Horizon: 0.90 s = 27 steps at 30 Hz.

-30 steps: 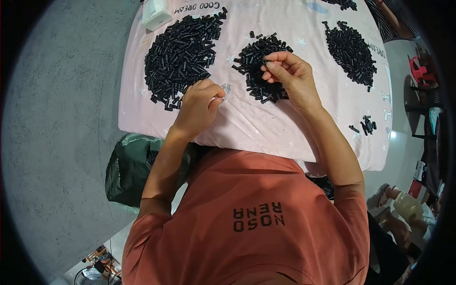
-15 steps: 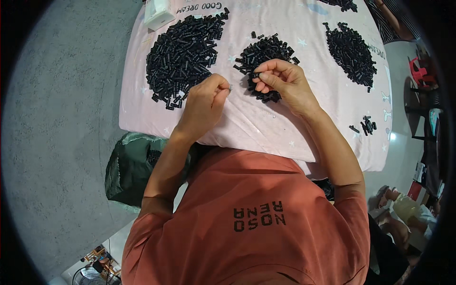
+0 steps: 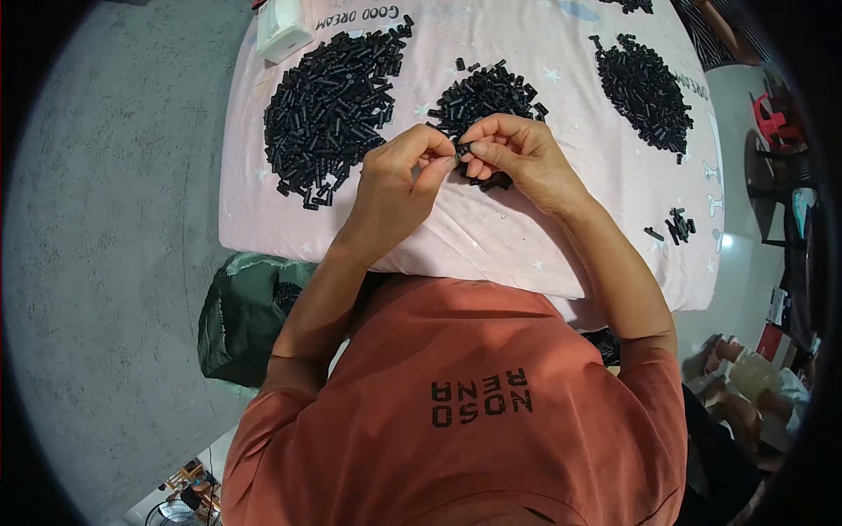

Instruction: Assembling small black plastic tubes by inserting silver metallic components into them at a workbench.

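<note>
My right hand (image 3: 526,162) pinches a small black cylindrical piece (image 3: 464,150) between thumb and fingers. Against that piece come the fingertips of my left hand (image 3: 399,175), closed in a pinch; whatever it holds is too small and covered to make out. Both hands are over the near edge of the middle pile of black cylindrical pieces (image 3: 488,95). Left of my left hand lies a larger pile of similar black pieces (image 3: 329,110).
A pink patterned cloth (image 3: 561,114) covers the work surface. Farther right are another black pile (image 3: 645,96) and a few loose pieces (image 3: 678,227). A white tissue pack (image 3: 283,31) stands far left. A dark green bag (image 3: 237,324) sits below the near left edge.
My left hand has moved right, bringing its fingertips to the black piece in my right hand. My right hand has stayed nearly in place.
</note>
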Motion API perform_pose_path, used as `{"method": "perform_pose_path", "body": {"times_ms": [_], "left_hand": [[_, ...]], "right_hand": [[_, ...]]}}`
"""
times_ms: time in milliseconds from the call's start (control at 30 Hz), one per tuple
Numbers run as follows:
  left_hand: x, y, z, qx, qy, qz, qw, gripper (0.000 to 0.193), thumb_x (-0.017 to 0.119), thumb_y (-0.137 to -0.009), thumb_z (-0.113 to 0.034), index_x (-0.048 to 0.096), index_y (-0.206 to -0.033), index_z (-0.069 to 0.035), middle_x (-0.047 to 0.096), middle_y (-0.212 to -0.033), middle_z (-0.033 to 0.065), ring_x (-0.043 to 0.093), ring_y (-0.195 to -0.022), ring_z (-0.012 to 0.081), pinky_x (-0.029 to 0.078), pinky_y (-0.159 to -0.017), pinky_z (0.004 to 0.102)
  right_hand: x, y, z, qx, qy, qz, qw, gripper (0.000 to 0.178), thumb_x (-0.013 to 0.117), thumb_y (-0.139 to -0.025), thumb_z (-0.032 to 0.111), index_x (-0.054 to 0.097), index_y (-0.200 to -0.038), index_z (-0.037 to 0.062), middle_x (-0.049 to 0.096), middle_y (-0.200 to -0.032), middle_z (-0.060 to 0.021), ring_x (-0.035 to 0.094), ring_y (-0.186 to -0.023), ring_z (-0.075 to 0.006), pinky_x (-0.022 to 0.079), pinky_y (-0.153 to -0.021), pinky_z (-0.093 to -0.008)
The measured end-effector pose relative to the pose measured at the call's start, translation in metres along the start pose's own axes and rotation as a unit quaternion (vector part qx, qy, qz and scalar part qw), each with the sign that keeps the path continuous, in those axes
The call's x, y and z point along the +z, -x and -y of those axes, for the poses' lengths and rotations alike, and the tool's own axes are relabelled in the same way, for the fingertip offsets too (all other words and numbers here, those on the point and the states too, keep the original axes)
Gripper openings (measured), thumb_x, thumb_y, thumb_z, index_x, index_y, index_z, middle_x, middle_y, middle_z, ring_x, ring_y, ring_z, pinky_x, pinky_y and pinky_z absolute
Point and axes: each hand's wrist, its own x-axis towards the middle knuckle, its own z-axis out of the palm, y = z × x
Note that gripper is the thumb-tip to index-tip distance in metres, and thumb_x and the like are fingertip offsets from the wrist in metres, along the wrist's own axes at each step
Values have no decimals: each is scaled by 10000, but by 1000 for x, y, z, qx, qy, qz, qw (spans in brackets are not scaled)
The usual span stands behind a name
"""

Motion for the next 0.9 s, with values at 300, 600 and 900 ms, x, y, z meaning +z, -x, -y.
{"method": "perform_pose_path", "body": {"times_ms": [300,600,900], "left_hand": [[2,-5,1,29,-12,-5,999,63,638,-825,-26,598,-867,-3,635,-762,110,622,-663,218,505,-636,310],[7,-11,10,-32,71,11,997,74,674,-834,-35,612,-851,3,636,-740,42,583,-658,94,485,-618,247],[4,-11,34,36,-62,51,996,22,646,-840,-5,654,-856,8,635,-792,42,571,-666,100,449,-605,225]], "right_hand": [[-2,0,1,-13,21,8,1000,134,560,-968,54,638,-1047,-21,669,-844,-47,631,-730,-71,548,-701,-215],[-7,0,5,27,-18,32,999,134,587,-958,78,647,-1038,-12,678,-841,-47,628,-713,-73,536,-681,-203],[-26,-6,8,-47,-76,-111,990,145,599,-948,79,652,-1061,4,682,-881,-56,616,-726,-63,515,-678,-183]]}}
